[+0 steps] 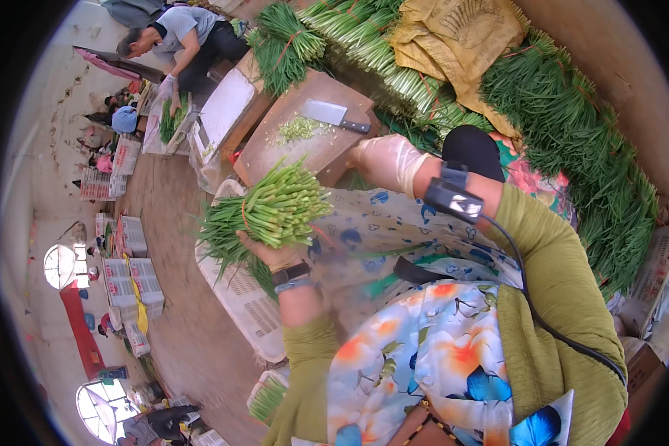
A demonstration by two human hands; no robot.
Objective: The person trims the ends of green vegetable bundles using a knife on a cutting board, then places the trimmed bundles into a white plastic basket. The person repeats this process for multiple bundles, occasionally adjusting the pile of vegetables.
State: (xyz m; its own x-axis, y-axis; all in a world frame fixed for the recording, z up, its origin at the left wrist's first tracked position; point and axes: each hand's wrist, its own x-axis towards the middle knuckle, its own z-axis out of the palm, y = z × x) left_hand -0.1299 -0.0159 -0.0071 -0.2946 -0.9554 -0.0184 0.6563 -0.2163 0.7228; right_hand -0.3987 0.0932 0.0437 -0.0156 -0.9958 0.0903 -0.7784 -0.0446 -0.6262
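My left hand (273,256) is closed around a thick bunch of green chives (279,204), tied with a red band. The pale cut ends of the stalks face right, and the leaves hang down to the left. My right hand (390,162), in a thin clear glove, is at the near right edge of a wooden chopping board (275,141); its fingers are mostly hidden. A cleaver (325,113) with a black handle lies on the board beside chopped stalk ends (299,129), apart from both hands.
Below the bunch stands a white plastic crate (234,293). Banded chives (557,126) are piled along the right, partly under a yellow sack (453,44). A co-worker (182,44) bends over greens in a crate at upper left. Stacked printed crates (130,279) stand across the floor.
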